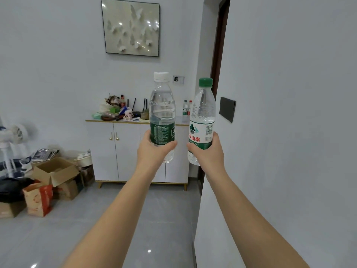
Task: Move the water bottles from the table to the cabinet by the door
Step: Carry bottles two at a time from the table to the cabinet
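Two water bottles are up in front of me, one in each hand, both upright and held side by side without touching. My left hand has its fingers and thumb curled round the lower half of the white-capped bottle, over its dark green label. My right hand grips the green-capped bottle the same way, fingers wrapped round its white and green label with red characters. Both bottles look full of clear water.

Ahead stands the white cabinet against the far wall, beside a dark door frame. Its top is crowded on the left with bags and small clutter. At its right end two more small bottles stand together. A framed butterfly picture hangs above. Cardboard boxes and a white fan sit on the grey floor to the left. On the wall to my right is a dark switch plate.
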`<action>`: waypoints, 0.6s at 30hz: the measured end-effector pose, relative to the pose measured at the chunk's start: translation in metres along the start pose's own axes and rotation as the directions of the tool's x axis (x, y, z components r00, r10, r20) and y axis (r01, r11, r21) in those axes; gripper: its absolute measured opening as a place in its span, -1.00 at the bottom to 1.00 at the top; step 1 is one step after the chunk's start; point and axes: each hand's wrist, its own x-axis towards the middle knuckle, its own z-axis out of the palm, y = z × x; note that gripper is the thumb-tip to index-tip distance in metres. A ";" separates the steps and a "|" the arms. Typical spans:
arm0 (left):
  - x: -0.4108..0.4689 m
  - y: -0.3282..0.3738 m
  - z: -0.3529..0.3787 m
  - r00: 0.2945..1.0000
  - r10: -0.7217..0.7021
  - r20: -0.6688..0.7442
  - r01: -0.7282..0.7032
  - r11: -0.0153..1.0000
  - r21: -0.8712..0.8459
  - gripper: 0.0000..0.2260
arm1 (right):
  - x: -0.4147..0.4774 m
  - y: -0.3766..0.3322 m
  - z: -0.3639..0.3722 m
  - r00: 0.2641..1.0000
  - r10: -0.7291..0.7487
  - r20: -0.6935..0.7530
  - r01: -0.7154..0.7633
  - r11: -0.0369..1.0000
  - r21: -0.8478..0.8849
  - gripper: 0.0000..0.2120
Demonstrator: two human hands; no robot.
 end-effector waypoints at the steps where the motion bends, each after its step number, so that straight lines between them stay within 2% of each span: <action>1: 0.008 -0.003 0.004 1.000 0.007 -0.013 -0.007 1.000 -0.002 -0.59 | 0.008 0.002 0.002 1.000 -0.007 -0.003 0.007 1.000 0.014 -0.48; 8: 0.054 -0.019 0.023 0.998 0.027 -0.054 -0.027 1.000 -0.010 -0.62 | 0.060 0.020 0.015 1.000 0.011 -0.021 -0.009 0.995 0.097 -0.43; 18: 0.142 -0.051 0.034 0.999 0.039 -0.017 -0.040 0.997 -0.060 -0.55 | 0.136 0.055 0.065 0.999 0.037 -0.012 -0.035 0.991 0.128 -0.41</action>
